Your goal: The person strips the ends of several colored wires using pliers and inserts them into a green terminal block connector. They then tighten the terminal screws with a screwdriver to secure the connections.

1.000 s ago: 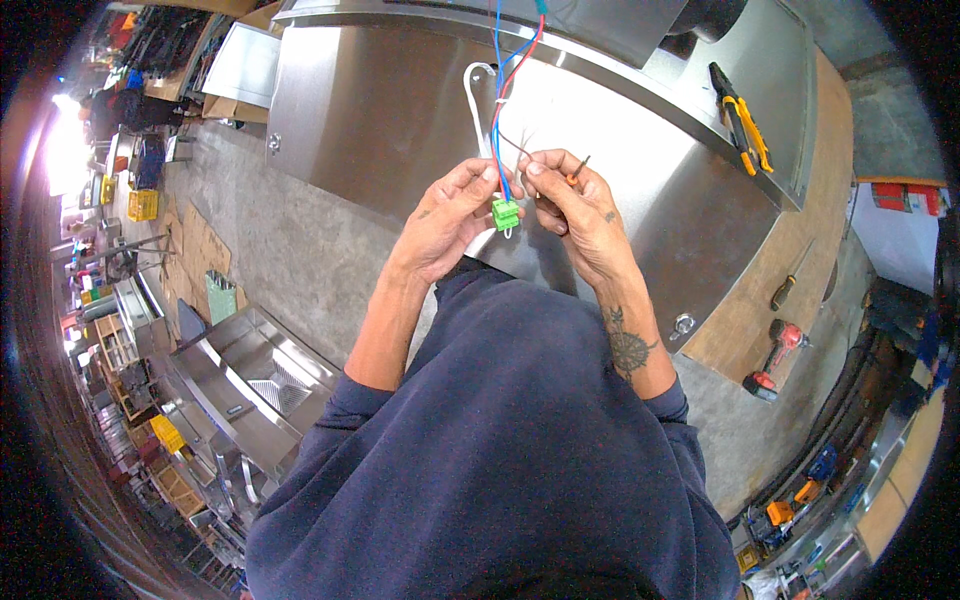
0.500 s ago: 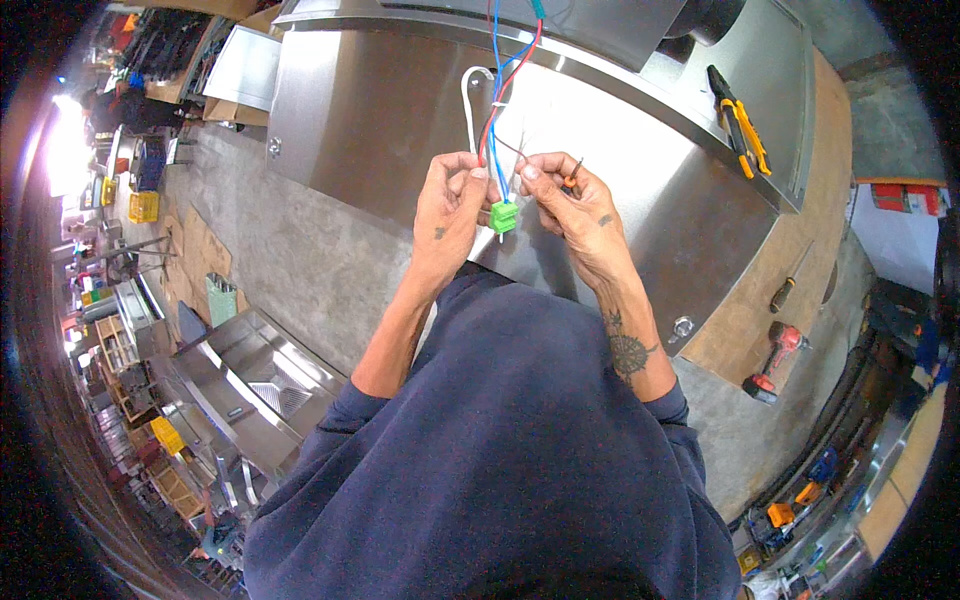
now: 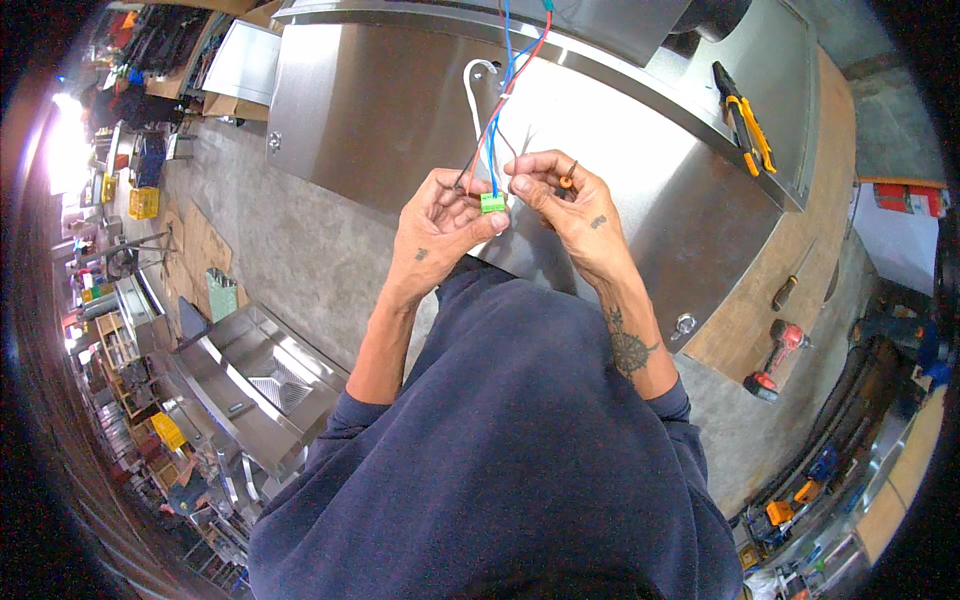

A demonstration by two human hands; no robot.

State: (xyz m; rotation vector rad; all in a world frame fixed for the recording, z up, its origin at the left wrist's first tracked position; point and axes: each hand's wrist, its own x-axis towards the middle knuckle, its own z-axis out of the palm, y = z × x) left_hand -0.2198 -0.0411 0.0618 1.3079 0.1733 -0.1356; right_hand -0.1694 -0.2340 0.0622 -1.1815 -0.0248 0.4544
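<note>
My left hand [image 3: 428, 228] is closed on a small green terminal block [image 3: 492, 203], its thumb along the lower edge. Blue wires [image 3: 494, 160] run down into the block's top, and a red wire [image 3: 520, 72] comes down beside them toward the left fingers. Just right of the block, my right hand [image 3: 580, 212] pinches a thin brown wire [image 3: 508, 146] between thumb and forefinger. Tucked among the right fingers is a slim tool with an orange end [image 3: 566, 182], mostly hidden; it looks like a small screwdriver. A white cable [image 3: 470, 92] loops behind the wires.
The wires hang in front of a large stainless steel cabinet [image 3: 350, 110]. Yellow-and-black pliers [image 3: 745, 125] lie on its far right part. On the right are a screwdriver [image 3: 790, 280] and a red cordless drill [image 3: 778, 360]. A steel sink unit [image 3: 225, 360] stands at left.
My left thumb and fingers have shifted from the wires onto the green block, which has turned and moved slightly left and up. My right hand has come a little left, still pinching the brown wire.
</note>
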